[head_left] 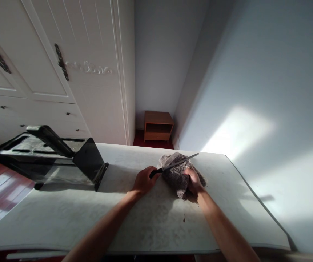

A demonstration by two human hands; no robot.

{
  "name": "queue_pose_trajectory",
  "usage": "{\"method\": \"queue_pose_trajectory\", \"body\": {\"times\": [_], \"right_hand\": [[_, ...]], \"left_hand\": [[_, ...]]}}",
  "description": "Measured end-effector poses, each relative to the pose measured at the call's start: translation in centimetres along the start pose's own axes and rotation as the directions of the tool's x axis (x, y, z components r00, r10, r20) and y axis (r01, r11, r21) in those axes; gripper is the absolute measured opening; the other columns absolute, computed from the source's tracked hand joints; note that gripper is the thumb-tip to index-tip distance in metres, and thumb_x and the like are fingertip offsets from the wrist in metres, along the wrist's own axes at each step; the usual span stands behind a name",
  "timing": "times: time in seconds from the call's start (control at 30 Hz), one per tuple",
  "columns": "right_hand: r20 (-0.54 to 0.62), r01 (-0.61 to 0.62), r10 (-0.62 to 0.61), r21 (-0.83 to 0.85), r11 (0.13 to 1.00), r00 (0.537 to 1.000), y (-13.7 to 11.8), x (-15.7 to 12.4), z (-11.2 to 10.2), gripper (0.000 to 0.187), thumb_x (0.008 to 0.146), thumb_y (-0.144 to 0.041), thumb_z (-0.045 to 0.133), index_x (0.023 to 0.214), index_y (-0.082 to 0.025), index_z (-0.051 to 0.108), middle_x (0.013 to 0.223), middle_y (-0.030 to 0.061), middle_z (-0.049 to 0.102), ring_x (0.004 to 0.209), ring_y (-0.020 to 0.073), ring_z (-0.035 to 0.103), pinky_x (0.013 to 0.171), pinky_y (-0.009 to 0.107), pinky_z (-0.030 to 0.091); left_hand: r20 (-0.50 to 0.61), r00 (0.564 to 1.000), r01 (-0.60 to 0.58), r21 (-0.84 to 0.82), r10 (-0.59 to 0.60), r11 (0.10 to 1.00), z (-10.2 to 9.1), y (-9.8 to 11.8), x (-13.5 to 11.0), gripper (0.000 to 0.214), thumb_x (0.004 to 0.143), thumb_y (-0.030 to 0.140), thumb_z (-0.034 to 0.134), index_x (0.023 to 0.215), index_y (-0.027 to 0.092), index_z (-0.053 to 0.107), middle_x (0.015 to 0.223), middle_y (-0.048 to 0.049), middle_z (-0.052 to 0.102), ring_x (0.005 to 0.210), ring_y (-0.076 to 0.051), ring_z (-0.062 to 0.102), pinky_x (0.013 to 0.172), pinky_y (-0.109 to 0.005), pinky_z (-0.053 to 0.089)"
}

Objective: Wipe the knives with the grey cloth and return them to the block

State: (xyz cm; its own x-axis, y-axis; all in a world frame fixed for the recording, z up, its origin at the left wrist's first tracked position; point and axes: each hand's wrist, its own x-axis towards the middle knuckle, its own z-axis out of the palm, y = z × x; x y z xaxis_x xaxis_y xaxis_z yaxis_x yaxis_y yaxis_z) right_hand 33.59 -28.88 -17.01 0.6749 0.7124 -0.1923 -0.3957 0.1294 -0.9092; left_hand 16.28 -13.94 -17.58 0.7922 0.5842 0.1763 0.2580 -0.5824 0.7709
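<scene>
My left hand (144, 181) is wrapped round the black handle of a knife (180, 162). Its long narrow blade points to the far right and lies over a crumpled grey-brown towel (176, 178). Bunched cloth sits in my right hand (193, 180), whose fingers are closed on the towel just below the blade. Part of those fingers is hidden in the folds. The towel rests on a white tabletop (134, 225), and a small brown speck (184, 220) lies on the table in front of it.
A black-framed knife block or slotted rack (60, 160) with clear sides stands at the table's left. White cabinets (96, 102) rise behind it. A small wooden nightstand (159, 136) is beyond the far edge, and a pale wall (281, 153) borders the right.
</scene>
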Motion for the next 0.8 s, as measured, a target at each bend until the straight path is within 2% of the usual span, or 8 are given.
{"method": "queue_pose_trajectory", "body": {"times": [0.07,0.17,0.33,0.43,0.63,0.8], "right_hand": [[-0.017,-0.039,0.039,-0.010,0.999,0.999,-0.2,0.1,0.3,0.014,0.058,-0.022,0.070,0.067,-0.022,0.060,0.056,-0.0006,0.064,0.052,0.0201,0.061,0.051,0.034,0.050],[-0.014,-0.058,0.057,-0.038,0.998,0.998,-0.9,0.1,0.8,0.024,0.057,-0.017,0.073,0.078,-0.024,0.063,0.065,-0.0011,0.070,0.062,0.0226,0.067,0.057,0.034,0.054],[0.022,-0.065,0.067,-0.066,0.996,0.998,-1.8,0.0,1.2,0.039,0.057,-0.020,0.079,0.094,-0.026,0.066,0.074,0.0001,0.074,0.071,0.0268,0.071,0.065,0.039,0.057],[0.018,-0.051,0.052,-0.080,0.995,0.998,-1.7,0.1,1.2,0.037,0.056,-0.023,0.083,0.089,-0.026,0.067,0.071,0.0006,0.073,0.069,0.0269,0.071,0.066,0.040,0.057],[0.038,-0.030,0.035,-0.115,0.993,0.999,-1.3,0.4,1.2,0.029,0.055,-0.025,0.085,0.080,-0.023,0.069,0.069,-0.0009,0.073,0.064,0.0225,0.069,0.065,0.034,0.056],[0.154,-0.093,0.098,-0.041,0.995,0.983,-1.3,0.2,0.7,0.028,0.059,-0.029,0.080,0.084,-0.021,0.070,0.071,0.0018,0.074,0.072,0.0257,0.071,0.068,0.037,0.057]], "left_hand": [[-0.007,1.000,0.006,-0.012,-0.006,1.000,-0.1,0.0,0.1,0.017,0.087,0.036,0.058,0.091,0.021,0.066,0.089,-0.0025,0.071,0.084,-0.018,0.063,0.076,-0.028,0.043],[-0.014,1.000,0.019,-0.038,-0.020,0.999,-0.1,0.0,0.3,0.018,0.086,0.037,0.059,0.091,0.021,0.067,0.088,-0.0019,0.071,0.083,-0.018,0.063,0.075,-0.028,0.042],[0.009,1.000,-0.010,-0.089,0.010,0.996,-0.2,-0.3,0.4,0.022,0.087,0.040,0.057,0.092,0.021,0.068,0.086,-0.0015,0.070,0.080,-0.017,0.062,0.074,-0.028,0.042],[-0.006,0.998,-0.056,-0.104,0.055,0.993,-0.2,-0.4,0.4,0.022,0.087,0.039,0.058,0.091,0.021,0.069,0.087,-0.0024,0.069,0.082,-0.018,0.061,0.076,-0.029,0.044],[-0.064,0.993,-0.102,-0.118,0.095,0.988,-0.2,-0.5,0.6,0.020,0.086,0.037,0.061,0.088,0.019,0.069,0.090,-0.0035,0.063,0.084,-0.017,0.060,0.078,-0.028,0.045],[-0.100,0.993,-0.066,-0.105,0.056,0.992,-0.1,-0.5,0.8,0.019,0.086,0.035,0.061,0.086,0.018,0.070,0.085,-0.0042,0.066,0.083,-0.018,0.061,0.078,-0.029,0.045]]}}
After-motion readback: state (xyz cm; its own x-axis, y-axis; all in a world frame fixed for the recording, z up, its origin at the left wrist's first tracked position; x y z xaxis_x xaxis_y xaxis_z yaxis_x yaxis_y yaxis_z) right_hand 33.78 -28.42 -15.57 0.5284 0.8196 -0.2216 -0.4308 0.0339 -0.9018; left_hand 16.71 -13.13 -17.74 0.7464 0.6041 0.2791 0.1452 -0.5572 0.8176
